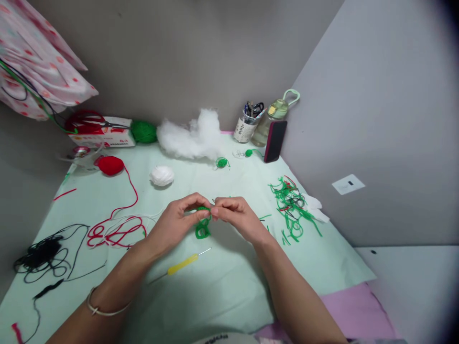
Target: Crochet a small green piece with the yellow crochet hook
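My left hand (182, 217) is closed, with thumb and forefinger pinching a small green crocheted piece (202, 220). Part of that piece, a looped section, hangs below the fingers. Its upper part is mostly covered by them. My right hand (233, 212) meets the left at the piece's right edge in a tight pinch. A tiny greyish tip shows between the two hands; what the right fingers grip is too small to tell. On the cloth below lies a crochet hook with a yellow handle (182, 264), apart from both hands.
Left: red yarn ball (111, 166), black yarn (45, 253), white yarn ball (161, 176). Back: scissors (89, 122) on a box, green yarn (143, 132), white stuffing (190, 136), pen cup (245, 126), bottle (267, 124), phone (275, 142). Right: green yarn scraps (292, 205).
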Demonstrator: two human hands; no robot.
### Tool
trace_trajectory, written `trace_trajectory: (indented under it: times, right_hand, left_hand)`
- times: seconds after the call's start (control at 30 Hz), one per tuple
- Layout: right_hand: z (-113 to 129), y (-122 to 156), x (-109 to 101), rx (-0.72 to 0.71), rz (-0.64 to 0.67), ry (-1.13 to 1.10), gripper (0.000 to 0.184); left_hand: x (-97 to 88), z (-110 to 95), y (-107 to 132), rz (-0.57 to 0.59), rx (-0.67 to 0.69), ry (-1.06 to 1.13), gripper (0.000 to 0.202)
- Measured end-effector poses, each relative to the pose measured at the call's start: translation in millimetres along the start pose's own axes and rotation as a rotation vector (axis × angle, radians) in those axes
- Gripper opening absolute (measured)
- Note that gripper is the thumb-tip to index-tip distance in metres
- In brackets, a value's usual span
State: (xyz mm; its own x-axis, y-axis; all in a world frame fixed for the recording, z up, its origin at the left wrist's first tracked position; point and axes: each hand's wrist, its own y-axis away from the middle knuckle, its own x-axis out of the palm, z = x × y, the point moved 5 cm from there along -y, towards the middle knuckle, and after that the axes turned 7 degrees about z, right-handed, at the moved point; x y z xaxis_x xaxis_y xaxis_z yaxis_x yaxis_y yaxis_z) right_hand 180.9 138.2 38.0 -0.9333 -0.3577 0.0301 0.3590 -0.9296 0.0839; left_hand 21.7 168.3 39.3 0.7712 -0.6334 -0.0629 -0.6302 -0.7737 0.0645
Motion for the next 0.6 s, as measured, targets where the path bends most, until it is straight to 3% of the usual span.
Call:
trace_trajectory:
  times: [0.2,0.4,0.6]
  right_hand:
    - [1.7,0.9,4.6,-0.135,0.046,-0.258,0.039]
    - [2.6,0.9,-3.6,-0.167,-0.058,-0.376,0.036]
    - [-4.8,-2.4,-1.5,-0.131,-0.069,-0.468,0.04]
  left_hand:
    - [0.4,-8.7,2.0,0.056,-0.023,0.103,0.008]
    - [-4.6,0.9,1.0,0.064,-0.034,0.191,0.015]
    - [-7.0,3.2,-1.7,0.067,-0.017,0.161,0.017]
